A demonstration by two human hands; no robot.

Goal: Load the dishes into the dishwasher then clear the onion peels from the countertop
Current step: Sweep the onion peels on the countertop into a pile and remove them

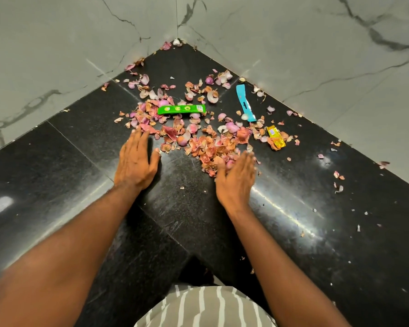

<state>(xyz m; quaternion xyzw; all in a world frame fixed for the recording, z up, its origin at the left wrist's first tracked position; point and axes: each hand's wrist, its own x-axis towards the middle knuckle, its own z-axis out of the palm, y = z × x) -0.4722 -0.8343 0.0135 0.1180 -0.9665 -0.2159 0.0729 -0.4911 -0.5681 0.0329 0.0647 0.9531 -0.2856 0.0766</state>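
Pink and orange onion peels (198, 135) lie scattered across the corner of the black granite countertop (57, 161). My left hand (136, 159) lies flat on the counter with straight fingers, its fingertips at the left edge of the peel heap. My right hand (237, 175) stands on its edge, fingers straight and slightly blurred, against the near right side of the heap. Neither hand holds anything. No dishes or dishwasher are in view.
Among the peels lie a green wrapper (181, 109), a blue strip wrapper (244, 102) and a yellow wrapper (276, 136). Grey marble walls (316, 55) close the corner at the back. Stray peel bits (338, 182) dot the counter at the right.
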